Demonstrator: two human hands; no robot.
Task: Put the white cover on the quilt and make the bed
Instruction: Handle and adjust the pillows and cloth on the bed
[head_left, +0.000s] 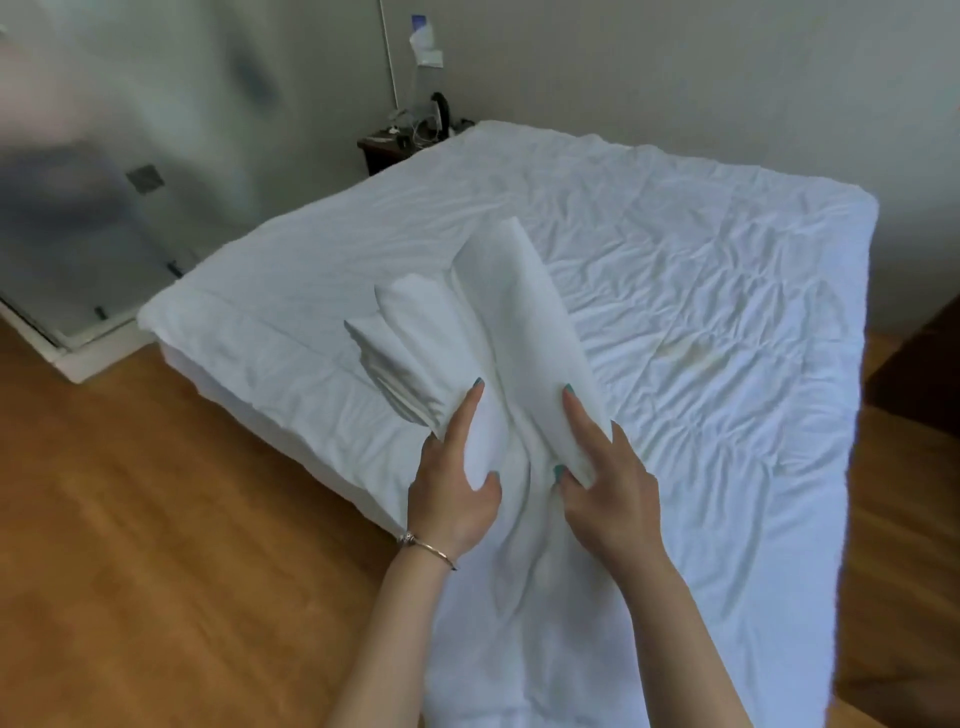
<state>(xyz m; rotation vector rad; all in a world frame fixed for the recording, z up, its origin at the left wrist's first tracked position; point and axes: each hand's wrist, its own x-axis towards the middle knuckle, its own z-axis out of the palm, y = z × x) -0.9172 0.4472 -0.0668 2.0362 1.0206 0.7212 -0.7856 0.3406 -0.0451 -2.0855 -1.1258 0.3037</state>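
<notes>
Between your hands you held a folded cover (498, 332) of smooth, matt white cloth; under them the quilt (675, 291) was creased white fabric. Left of your left hand (451, 488), the floor (156, 519) was glossy wood.

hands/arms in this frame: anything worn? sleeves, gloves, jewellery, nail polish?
Both forearms are bare: no sleeves or gloves in view. The left hand has a thin silver-coloured bracelet with a small bead at the wrist. The right hand has nothing visible at the wrist. Nails on both hands are painted teal-green.
</notes>
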